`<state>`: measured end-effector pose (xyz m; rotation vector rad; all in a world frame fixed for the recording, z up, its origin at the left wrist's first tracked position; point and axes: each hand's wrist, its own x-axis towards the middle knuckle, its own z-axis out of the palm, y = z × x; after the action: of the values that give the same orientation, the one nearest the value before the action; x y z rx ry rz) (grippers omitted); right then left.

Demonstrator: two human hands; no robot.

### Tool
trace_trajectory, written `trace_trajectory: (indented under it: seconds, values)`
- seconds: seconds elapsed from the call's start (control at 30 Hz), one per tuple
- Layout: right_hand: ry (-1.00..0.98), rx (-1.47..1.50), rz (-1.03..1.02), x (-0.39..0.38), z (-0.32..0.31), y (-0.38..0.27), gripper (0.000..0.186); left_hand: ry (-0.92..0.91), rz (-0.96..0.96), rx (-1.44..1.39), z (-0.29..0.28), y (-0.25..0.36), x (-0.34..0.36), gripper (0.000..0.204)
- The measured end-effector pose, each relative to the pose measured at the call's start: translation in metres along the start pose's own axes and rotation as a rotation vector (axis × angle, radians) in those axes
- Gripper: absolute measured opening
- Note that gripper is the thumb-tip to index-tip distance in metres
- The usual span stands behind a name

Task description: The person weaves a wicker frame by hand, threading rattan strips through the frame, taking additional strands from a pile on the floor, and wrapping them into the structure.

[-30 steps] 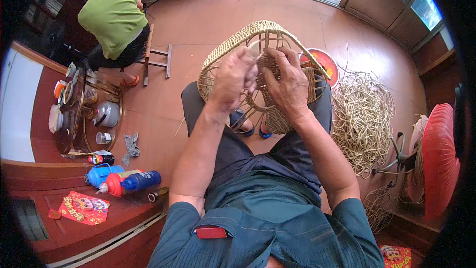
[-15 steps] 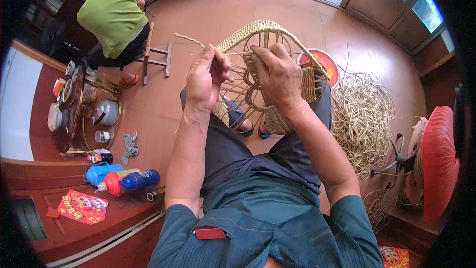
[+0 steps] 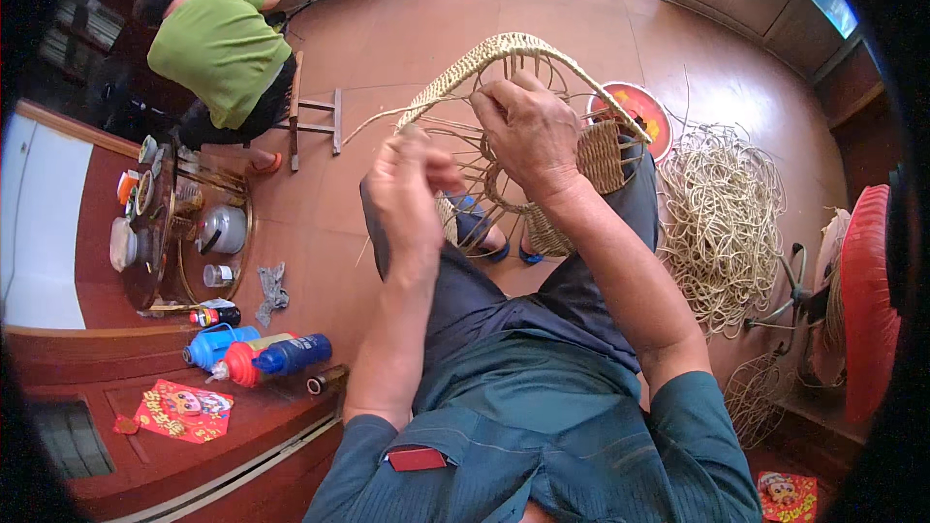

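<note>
A half-woven basket-like piece (image 3: 601,160), with a braided rim and radiating bare ribs, rests over my lap. My right hand (image 3: 528,136) is curled at its upper middle, fingers pinched on the weave. Left of it, my left hand (image 3: 412,184) is just below the rim, its bent fingers smeared by motion; whether they hold anything I cannot tell. A loose strand of cord (image 3: 368,124) runs out leftward past the left fingertips.
A loose cord heap (image 3: 722,223) and red fan (image 3: 862,300) are right; a red basin (image 3: 630,116) lies beyond my knee. A person in green (image 3: 218,53) sits by a wooden stool (image 3: 320,105). Left are a low table (image 3: 155,252) with a kettle and several bottles (image 3: 291,353).
My left hand went left from the middle, then slightly right and lower, with its fingers now blurred. My right hand shifted up and left. The loose strand's end has swung down.
</note>
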<state>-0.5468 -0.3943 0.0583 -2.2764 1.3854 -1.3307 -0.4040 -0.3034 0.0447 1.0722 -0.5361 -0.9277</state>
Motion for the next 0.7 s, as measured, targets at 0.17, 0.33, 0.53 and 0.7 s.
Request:
trace_trajectory:
  seconds: [0.17, 0.33, 0.53, 0.7]
  values:
    - [0.007, 0.013, 0.012, 0.0, 0.002, -0.006, 0.022, -0.117, 0.439, 0.576, 0.03, -0.018, -0.01, 0.023]
    - [0.013, 0.028, 0.024, 0.0, 0.003, -0.001, 0.024, -0.095, 0.696, 0.942, 0.043, -0.022, 0.002, 0.038]
    - [0.035, 0.042, -0.027, -0.002, 0.002, 0.0, 0.022, -0.184, 0.441, 0.706, 0.048, -0.016, 0.011, 0.033]
    - [-0.022, 0.104, -0.024, -0.004, -0.004, 0.004, 0.014, -0.226, 0.119, 0.395, 0.043, -0.025, 0.033, 0.03]
